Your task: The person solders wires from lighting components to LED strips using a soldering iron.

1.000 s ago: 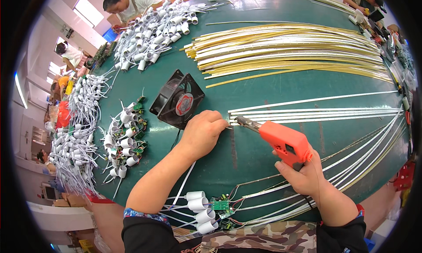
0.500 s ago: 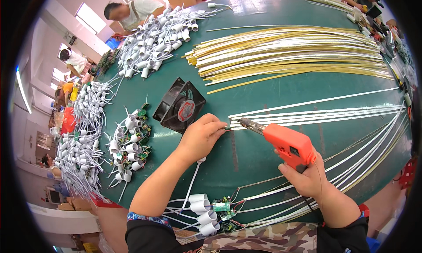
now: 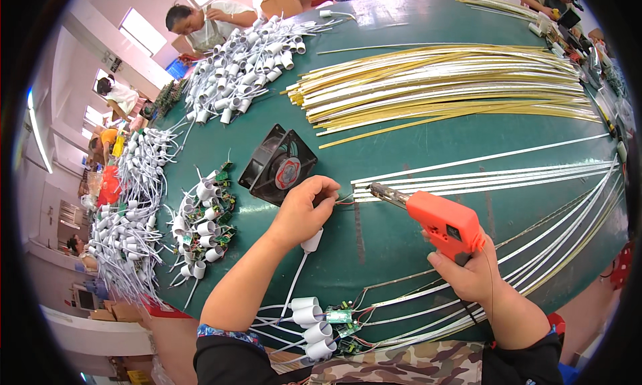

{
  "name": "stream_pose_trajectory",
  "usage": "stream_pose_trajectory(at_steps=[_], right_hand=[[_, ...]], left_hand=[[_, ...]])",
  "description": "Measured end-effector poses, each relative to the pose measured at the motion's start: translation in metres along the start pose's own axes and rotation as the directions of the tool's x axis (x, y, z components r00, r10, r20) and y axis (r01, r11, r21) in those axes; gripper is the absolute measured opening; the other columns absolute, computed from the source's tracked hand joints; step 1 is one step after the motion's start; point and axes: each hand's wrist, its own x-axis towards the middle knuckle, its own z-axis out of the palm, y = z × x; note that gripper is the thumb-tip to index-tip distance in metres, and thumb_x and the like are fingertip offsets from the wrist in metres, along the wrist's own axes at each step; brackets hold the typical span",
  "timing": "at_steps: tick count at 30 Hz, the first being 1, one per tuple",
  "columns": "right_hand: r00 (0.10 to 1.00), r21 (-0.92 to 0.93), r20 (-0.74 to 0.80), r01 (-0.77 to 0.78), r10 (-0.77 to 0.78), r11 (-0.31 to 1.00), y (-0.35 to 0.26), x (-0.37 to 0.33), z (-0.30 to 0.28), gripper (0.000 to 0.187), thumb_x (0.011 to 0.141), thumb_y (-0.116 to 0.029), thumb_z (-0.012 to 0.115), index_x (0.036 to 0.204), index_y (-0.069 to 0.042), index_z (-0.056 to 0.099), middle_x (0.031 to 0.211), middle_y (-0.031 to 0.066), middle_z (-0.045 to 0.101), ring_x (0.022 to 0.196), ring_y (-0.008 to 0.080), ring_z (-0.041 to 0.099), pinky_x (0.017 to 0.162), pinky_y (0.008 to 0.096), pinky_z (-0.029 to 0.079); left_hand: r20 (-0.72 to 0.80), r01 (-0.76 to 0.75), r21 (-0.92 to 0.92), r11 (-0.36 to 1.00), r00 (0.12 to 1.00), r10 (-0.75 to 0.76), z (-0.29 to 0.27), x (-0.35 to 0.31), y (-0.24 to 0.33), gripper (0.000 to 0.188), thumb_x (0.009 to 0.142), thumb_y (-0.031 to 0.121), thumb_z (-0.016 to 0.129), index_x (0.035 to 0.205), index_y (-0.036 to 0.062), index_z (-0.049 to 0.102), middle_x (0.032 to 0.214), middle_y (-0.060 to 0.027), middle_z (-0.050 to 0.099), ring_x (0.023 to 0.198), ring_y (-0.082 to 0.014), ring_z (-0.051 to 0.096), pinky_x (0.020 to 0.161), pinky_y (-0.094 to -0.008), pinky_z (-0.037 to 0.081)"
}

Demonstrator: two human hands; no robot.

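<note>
My right hand (image 3: 468,274) is wrapped round the grip of a red soldering gun (image 3: 445,223). Its metal tip lies over the left ends of several thin white LED strips (image 3: 515,171). My left hand (image 3: 304,208) is pinched just left of those ends, and fine red and dark wires (image 3: 344,200) stick out from its fingertips toward the strips. A small circuit board there is mostly hidden by the fingers. Below that wrist a white cylindrical housing (image 3: 312,240) trails a white cable. Behind the hand stands a black square fan (image 3: 267,164).
White housings with green circuit boards (image 3: 338,316) lie near my body, wired to strips curving right. More board-fitted housings (image 3: 204,228) sit left. Heaps of white cabled housings (image 3: 234,74) line the far left edge; yellow and white strips (image 3: 441,84) spread across the back. Co-workers sit beyond.
The soldering gun's tip has shifted slightly right with the view. My left fingers have curled, and the green piece at their tips is now hidden, with the wires showing. A far co-worker's arm has risen.
</note>
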Motion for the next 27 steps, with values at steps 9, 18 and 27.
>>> stream_pose_trajectory(at_steps=[9,18,27], right_hand=[[1.000,0.035,0.003,-0.013,0.012,0.999,-0.001,-0.001,-0.001,0.046,0.080,-0.008,0.074,0.121,0.000,0.056,0.084,0.0061,0.064,0.072,0.0137,0.060,0.068,0.0296,0.049],[1.000,0.041,-0.003,-0.012,0.012,0.999,-0.002,-0.001,-0.003,0.045,0.081,-0.008,0.074,0.122,0.000,0.056,0.084,0.0057,0.063,0.072,0.0122,0.059,0.067,0.0281,0.049],[1.000,0.008,0.001,-0.003,0.003,1.000,0.002,-0.001,-0.004,0.047,0.081,-0.008,0.074,0.123,0.000,0.056,0.086,0.0063,0.064,0.073,0.0125,0.059,0.068,0.0289,0.049]], left_hand=[[0.090,-0.398,0.526,0.752,0.905,0.416,0.006,0.000,0.006,0.018,0.079,0.006,0.073,0.092,0.0049,0.061,0.087,-0.0087,0.060,0.078,-0.0288,0.062,0.068,-0.0360,0.051],[0.072,-0.332,0.638,0.695,0.924,0.375,0.015,0.008,0.004,0.010,0.081,0.009,0.070,0.087,0.0059,0.063,0.084,-0.0094,0.061,0.077,-0.0312,0.063,0.065,-0.0410,0.051],[0.092,-0.393,0.637,0.663,0.893,0.440,0.015,0.005,-0.001,0.008,0.080,0.003,0.063,0.088,0.0048,0.063,0.083,-0.0106,0.062,0.078,-0.0336,0.063,0.067,-0.0421,0.052]])
